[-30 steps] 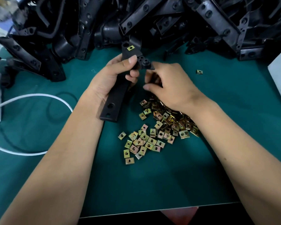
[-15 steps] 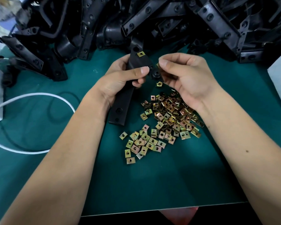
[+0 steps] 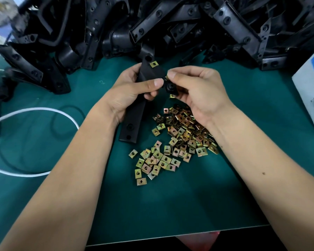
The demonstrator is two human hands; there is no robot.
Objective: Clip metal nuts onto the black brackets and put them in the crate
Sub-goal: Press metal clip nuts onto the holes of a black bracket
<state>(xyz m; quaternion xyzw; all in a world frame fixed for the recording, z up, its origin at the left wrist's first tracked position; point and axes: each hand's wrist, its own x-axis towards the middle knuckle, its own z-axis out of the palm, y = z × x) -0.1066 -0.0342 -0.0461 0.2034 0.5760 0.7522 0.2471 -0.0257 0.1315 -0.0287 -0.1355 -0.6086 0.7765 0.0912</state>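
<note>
My left hand grips a long black bracket around its middle, holding it above the green mat. One brass clip nut sits clipped on the bracket's far end. My right hand pinches another clip nut between thumb and forefinger against the bracket's right tab; that nut is mostly hidden by the fingertips. A loose pile of brass clip nuts lies on the mat below my right wrist. No crate is in view.
A big heap of black brackets fills the far side of the green mat. A white cable loops at the left. A white and blue box stands at the right edge.
My right hand rose from the nut pile with a nut and brought it to the bracket's right tab. My left hand kept hold of the bracket, which shifted slightly right.
</note>
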